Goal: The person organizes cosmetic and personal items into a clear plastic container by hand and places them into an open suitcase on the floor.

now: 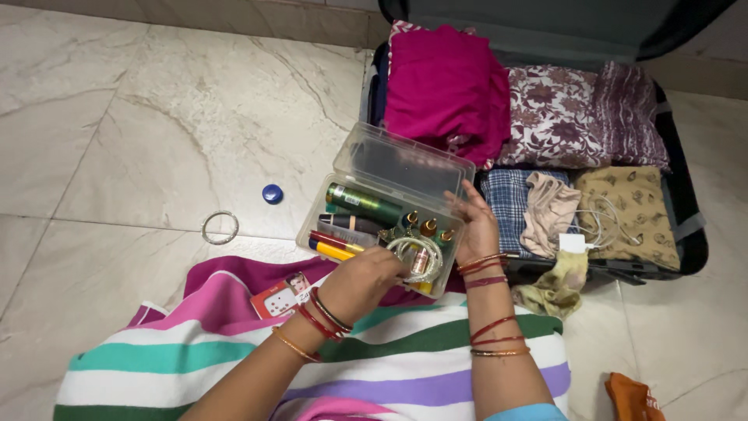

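A clear plastic box (405,168) with its lid up rests between my lap and an open suitcase (689,226). Inside it lie a green tube (362,204), pens, small gold-capped bottles (427,227) and a coil of silvery bangles (414,253). My right hand (477,226) grips the box's right side, fingers over the rim. My left hand (365,282) reaches into the near edge of the box, fingertips at the bangles. Whether it grips them is hidden. Both wrists wear red and gold bangles.
The suitcase holds folded clothes: magenta cloth (448,86), floral fabrics (557,113), checked cloth and a white cable (596,222). A striped cloth (389,359) covers my lap, with a small card packet (280,296) on it. A bangle (220,228) and a blue cap (272,193) lie on the marble floor.
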